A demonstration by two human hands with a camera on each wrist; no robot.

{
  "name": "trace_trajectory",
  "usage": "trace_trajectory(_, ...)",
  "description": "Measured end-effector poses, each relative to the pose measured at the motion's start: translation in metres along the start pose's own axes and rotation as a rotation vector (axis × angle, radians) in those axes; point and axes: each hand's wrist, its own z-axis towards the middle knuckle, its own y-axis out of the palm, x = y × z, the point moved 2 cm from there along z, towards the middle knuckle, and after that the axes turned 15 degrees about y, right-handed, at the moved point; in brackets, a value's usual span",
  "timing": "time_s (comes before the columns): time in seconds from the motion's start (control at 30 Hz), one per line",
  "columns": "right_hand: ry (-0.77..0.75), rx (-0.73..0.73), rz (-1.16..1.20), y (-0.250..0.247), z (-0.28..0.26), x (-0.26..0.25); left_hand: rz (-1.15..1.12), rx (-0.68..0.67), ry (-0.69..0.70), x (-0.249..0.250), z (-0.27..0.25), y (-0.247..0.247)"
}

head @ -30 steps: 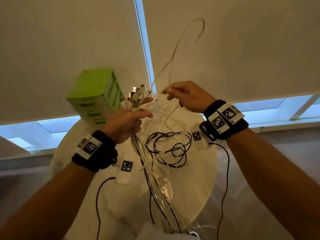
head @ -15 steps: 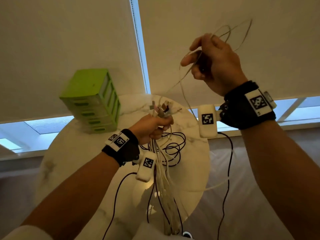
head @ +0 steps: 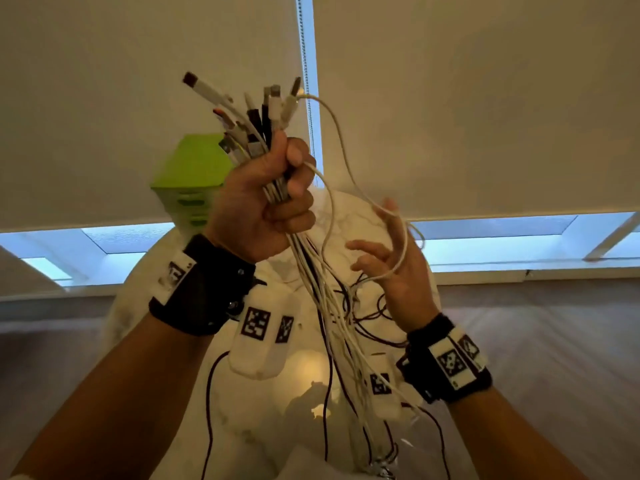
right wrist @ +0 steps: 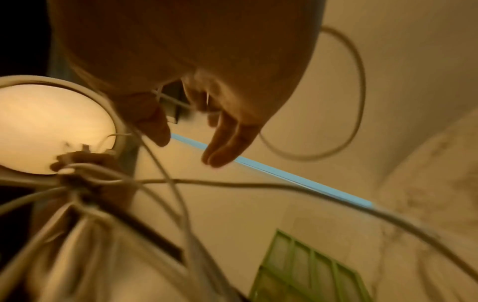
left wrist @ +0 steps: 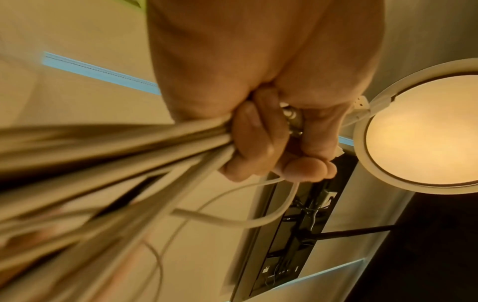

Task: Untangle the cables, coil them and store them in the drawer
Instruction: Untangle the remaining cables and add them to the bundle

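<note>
Step in hand: untangling. My left hand [head: 266,206] gripped the bundle of cables [head: 332,299] in a closed fist just below the connector ends [head: 256,112], which fanned upward above the fist. The remaining length hung down toward the round white bench [head: 145,306]. My right hand [head: 391,265] was open, fingers spread and relaxed, gripping nothing; a single white cable loop [head: 332,216] ran from the connector cluster down across its fingers. The left wrist view confirmed the fist around the strands [left wrist: 129,147]; the right wrist view showed the loose fingers [right wrist: 227,143] with blurred cables crossing below.

The green drawer unit [head: 188,181] stood on the bench behind my left hand, with no cables stored in it as far as visible.

Next move, as judged: the right hand needs to close on the white loop and draw it free of the bundle, with the left hand keeping the rest clamped.

Compared with half a second earlier: the left hand had risen from near the bench to head height, and the right hand had dropped from its high position and released its pinch on the cable.
</note>
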Motion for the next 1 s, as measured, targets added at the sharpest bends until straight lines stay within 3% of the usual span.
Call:
trace_trajectory(0.1,-0.31,0.158,-0.235,0.002,-0.008,-0.009,-0.015,0.028,0.028,0.014,-0.004,-0.005)
trace_trajectory(0.17,-0.481,0.147,-0.474,0.004,-0.009,-0.003,-0.005,0.029,0.038,0.019,-0.007,-0.008)
trace_trajectory(0.27,-0.561,0.051,-0.668,0.012,-0.004,0.014,0.0,0.018,0.045,0.018,-0.006,-0.007)
trace_trajectory(0.43,-0.694,-0.057,-0.762,0.025,0.0,0.027,0.021,0.059,0.062,0.018,-0.009,-0.014)
trace_trajectory(0.53,-0.63,-0.131,-0.784,0.027,0.003,0.03,0.065,0.076,0.02,0.021,-0.015,-0.02)
trace_trajectory(0.6,-0.498,-0.17,-0.732,0.028,0.015,0.017,0.171,0.092,-0.089,0.022,-0.021,-0.024)
trace_trajectory(0.7,-0.236,-0.086,-0.517,0.027,0.05,-0.032,0.303,0.109,-0.259,0.023,-0.035,-0.035)
trace_trajectory(0.77,-0.022,-0.081,-0.399,0.019,0.069,-0.068,0.211,0.044,-0.238,0.026,-0.042,-0.042)
trace_trajectory(0.83,0.098,-0.131,-0.319,0.01,0.074,-0.09,0.002,-0.056,-0.178,0.035,-0.042,-0.046)
trace_trajectory(0.93,-0.01,-0.034,-0.254,0.003,0.06,-0.095,-0.077,-0.083,-0.126,0.047,-0.039,-0.044)
trace_trajectory(1.0,-0.316,0.189,-0.328,0.002,0.04,-0.087,-0.081,-0.099,-0.087,0.052,-0.036,-0.042)
